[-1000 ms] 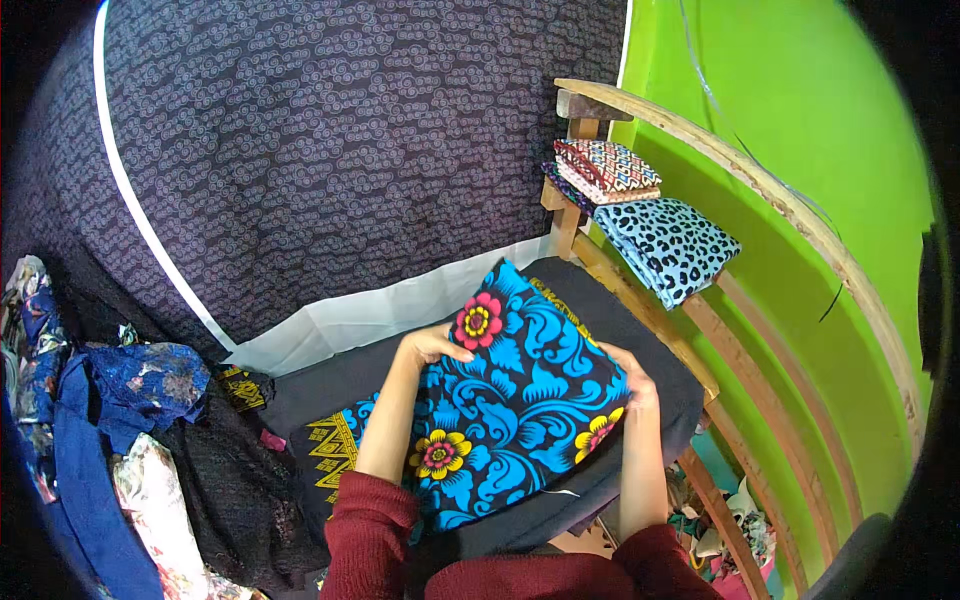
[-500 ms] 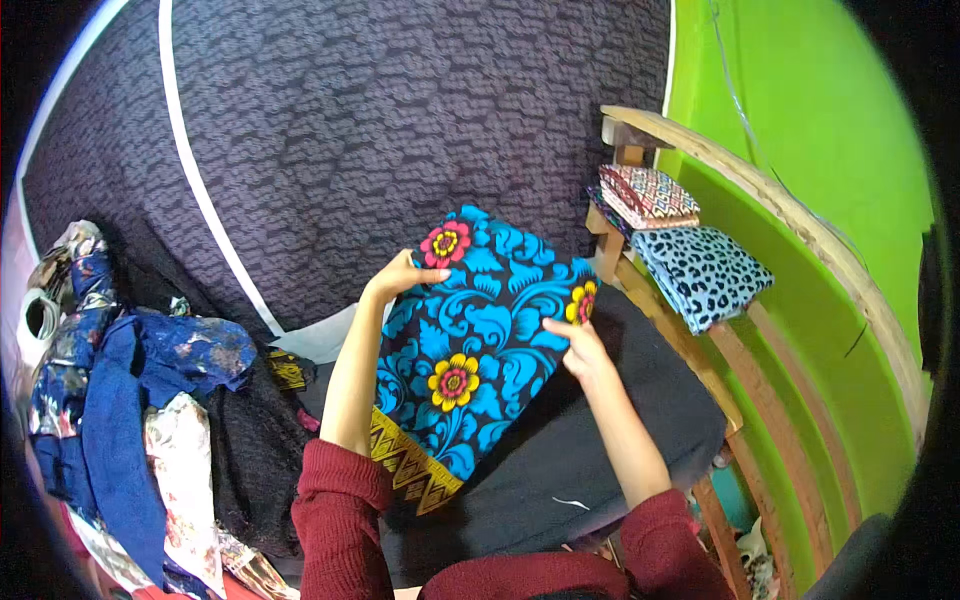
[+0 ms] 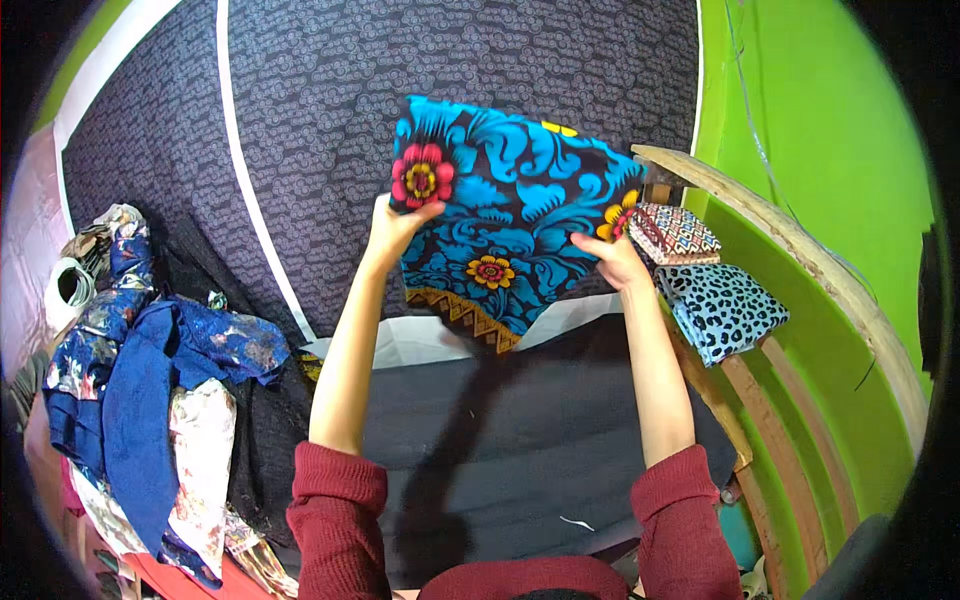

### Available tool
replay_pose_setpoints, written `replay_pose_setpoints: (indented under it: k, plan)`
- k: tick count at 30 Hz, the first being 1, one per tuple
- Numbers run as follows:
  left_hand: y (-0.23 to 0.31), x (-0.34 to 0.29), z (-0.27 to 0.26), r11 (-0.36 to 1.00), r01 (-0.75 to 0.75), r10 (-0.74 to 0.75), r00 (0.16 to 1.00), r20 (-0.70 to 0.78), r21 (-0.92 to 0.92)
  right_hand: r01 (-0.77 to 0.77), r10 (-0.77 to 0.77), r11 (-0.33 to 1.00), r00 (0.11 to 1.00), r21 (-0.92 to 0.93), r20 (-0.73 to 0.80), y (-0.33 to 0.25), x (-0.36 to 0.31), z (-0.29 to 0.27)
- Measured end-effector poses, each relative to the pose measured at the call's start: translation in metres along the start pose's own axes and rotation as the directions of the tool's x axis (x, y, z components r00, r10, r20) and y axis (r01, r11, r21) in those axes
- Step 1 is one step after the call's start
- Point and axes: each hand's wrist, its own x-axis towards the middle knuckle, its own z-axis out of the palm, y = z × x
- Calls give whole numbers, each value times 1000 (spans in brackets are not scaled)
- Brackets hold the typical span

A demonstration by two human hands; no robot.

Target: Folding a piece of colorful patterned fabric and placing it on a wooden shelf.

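A folded patterned cloth (image 3: 510, 200), black with turquoise leaves, red and yellow flowers and a gold zigzag border, is held up in the air before me. My left hand (image 3: 393, 232) grips its left edge, thumb lying on the front face and fingers hidden behind. At its right edge my right hand (image 3: 615, 262) pinches it the same way, next to a yellow flower. The cloth's lower corner hangs above a dark surface (image 3: 520, 420), where my shadow falls.
A light-blue spotted folded cloth (image 3: 722, 308) and a geometric-patterned folded cloth (image 3: 675, 235) lie on a wooden slatted rack (image 3: 780, 430) at the right. Crumpled garments (image 3: 140, 400) are piled at the left. A dark patterned cloth (image 3: 450, 55) covers the back.
Both hands have lifted the folded cloth up and farther away from me. It now hangs more level between them, above the dark surface.
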Motion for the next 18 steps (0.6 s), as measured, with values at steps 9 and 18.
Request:
replay_pose_setpoints:
  k: [9,18]
  plan:
    - [-30,-203,-61,915,393,-385,918,99,-92,-198,277,928,933,-315,230,49,-103,-2]
    - [84,-312,-8,782,602,-579,797,170,-162,-605,518,789,748,105,414,75,-236,-29]
